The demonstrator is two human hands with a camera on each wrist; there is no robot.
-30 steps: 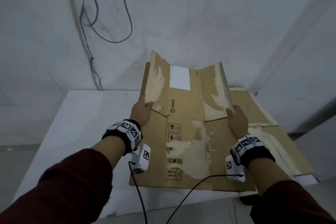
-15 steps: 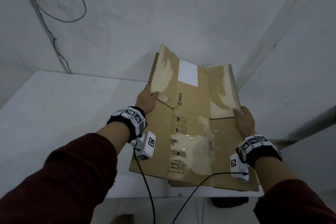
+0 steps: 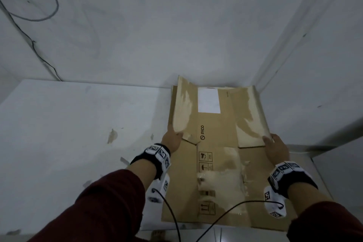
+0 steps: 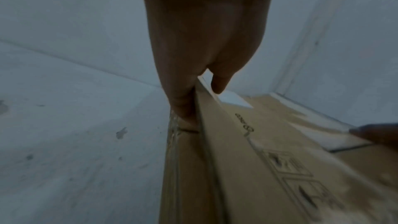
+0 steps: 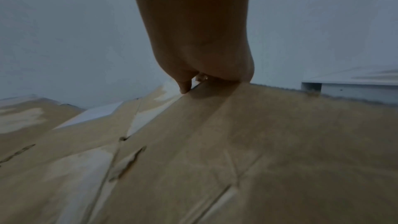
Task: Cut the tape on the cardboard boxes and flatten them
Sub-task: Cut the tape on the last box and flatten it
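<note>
A flattened brown cardboard box [image 3: 216,163] with a white label [image 3: 208,100], PICO print and torn pale tape patches lies nearly flat over the table's right end. My left hand [image 3: 172,139] grips its left edge, thumb on top and fingers under the upper layer. My right hand [image 3: 275,145] grips the right edge by the far flap. The left wrist view shows my left hand [image 4: 202,94] pinching the box [image 4: 269,159] at its edge. In the right wrist view my right hand [image 5: 193,83] curls over the box [image 5: 215,159]. The two far flaps stand slightly raised.
The white table [image 3: 68,133] stretches left, with small scraps [image 3: 112,135] on it. White walls meet in a corner just behind the box. A dark cable [image 3: 39,53] hangs on the left wall. A grey ledge [image 3: 334,139] runs along the right side.
Both hands have carried the flattened box toward the back right corner and lowered it closer to the table. Their grips on the two side edges have stayed the same.
</note>
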